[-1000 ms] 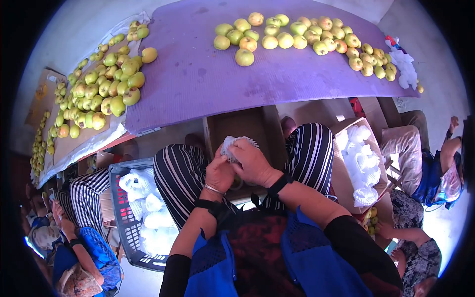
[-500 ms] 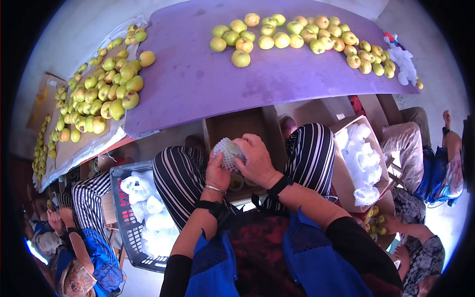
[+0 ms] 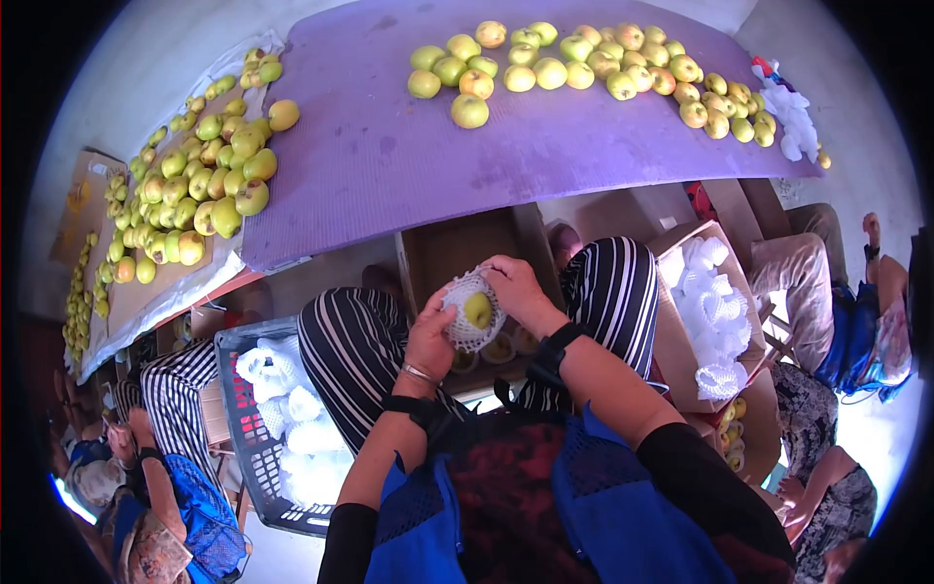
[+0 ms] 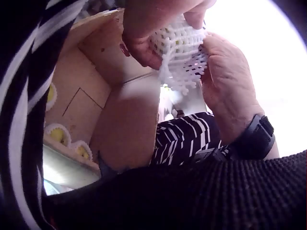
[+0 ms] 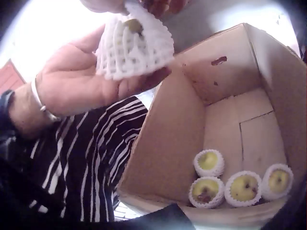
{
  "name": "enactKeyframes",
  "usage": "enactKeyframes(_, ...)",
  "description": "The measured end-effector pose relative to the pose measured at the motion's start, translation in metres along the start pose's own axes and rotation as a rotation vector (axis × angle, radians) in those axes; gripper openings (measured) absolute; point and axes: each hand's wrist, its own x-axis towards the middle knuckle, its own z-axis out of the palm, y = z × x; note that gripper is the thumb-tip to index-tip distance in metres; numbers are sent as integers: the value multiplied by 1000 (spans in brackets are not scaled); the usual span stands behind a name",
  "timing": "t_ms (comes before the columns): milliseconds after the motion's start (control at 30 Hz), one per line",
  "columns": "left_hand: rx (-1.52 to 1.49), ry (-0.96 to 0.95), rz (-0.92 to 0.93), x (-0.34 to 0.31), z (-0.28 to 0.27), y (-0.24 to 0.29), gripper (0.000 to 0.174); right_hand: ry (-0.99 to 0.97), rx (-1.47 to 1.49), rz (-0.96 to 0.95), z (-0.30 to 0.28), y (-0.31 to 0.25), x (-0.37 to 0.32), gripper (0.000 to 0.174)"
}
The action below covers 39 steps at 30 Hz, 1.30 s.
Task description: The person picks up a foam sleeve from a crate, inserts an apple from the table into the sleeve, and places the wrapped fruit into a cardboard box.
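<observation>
A yellow-green apple (image 3: 478,310) sits in a white foam net sleeve (image 3: 465,338) between both hands, above the person's lap. My left hand (image 3: 428,336) cups the sleeve from the left; in the right wrist view the palm (image 5: 72,79) lies under the net. My right hand (image 3: 519,292) pinches the sleeve's edge at the upper right. In the left wrist view the mesh (image 4: 180,52) spans between the fingers of both hands. Below stands an open cardboard box (image 5: 165,139), where several net-wrapped apples (image 5: 243,188) line the near end.
A black plastic crate (image 3: 233,389) of white foam nets (image 3: 292,404) stands left, and a carton (image 3: 671,360) of more nets right. Ahead, a purple-covered table (image 3: 389,185) bears loose apples (image 3: 550,73). Another apple heap (image 3: 185,185) lies left. Other people sit on both sides.
The net-covered apple has turned so that its bare end now shows upward through the sleeve's opening. The right hand has shifted to the upper right, uncovering the apples in the box below.
</observation>
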Motion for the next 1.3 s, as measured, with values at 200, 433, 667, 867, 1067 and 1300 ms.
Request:
enactKeyframes(200, -157, 32, 100, 1, 6, 7, 43, -188, 133, 430, -12, -19, -4, 15)
enactKeyframes(433, -381, -42, -37, 2, -2, 3, 42, -198, 982, 578, -7, -12, -11, 16)
enactKeyframes(667, -526, 79, -12, 0, 0, 9, 41, -378, 752, 590, -8, -7, -14, 17)
enactKeyframes(867, -323, 306, -80, 2, -3, 5, 42, -176, 225, 411, -17, -22, -8, 28)
enactKeyframes(1067, 75, 393, -230, 3, -7, -2, 42, -506, 87, 73, -13, -27, -12, 57)
enactKeyframes(1300, 183, 478, -304, 0, 11, 8, 50, -679, 62, 211, -9, -33, -12, 52)
